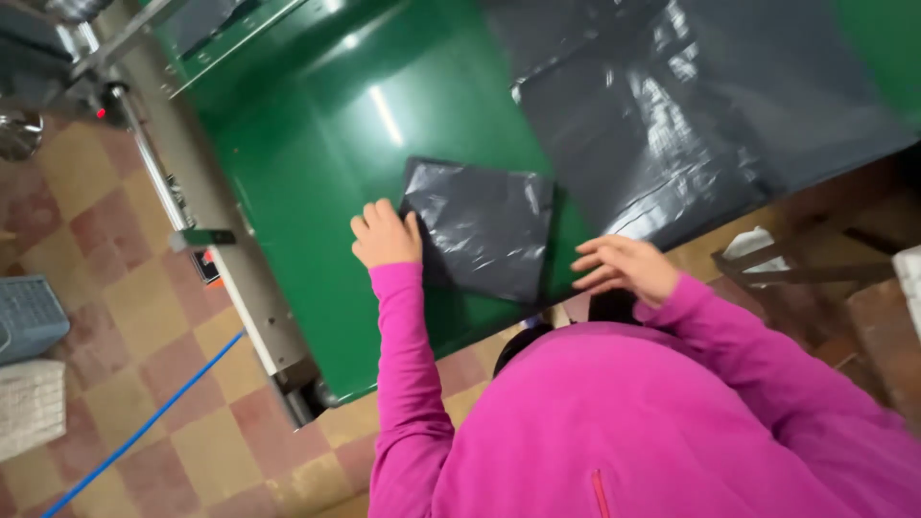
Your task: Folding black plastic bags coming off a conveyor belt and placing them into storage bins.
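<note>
A folded dark grey plastic bag [484, 228] lies flat on a green table [317, 182]. My left hand [386, 235] rests at the bag's left edge, fingers curled, thumb touching the plastic. Beside the bag's lower right corner, my right hand [624, 267] hovers with its fingers spread and holds nothing. Both arms wear bright pink sleeves.
A large sheet of dark grey plastic [691, 105] is spread over the table's far right part. A metal rail [206, 206] runs along the table's left side. On the tiled floor are a blue cable [144, 427], a blue crate [29, 317] and a white basket [29, 408].
</note>
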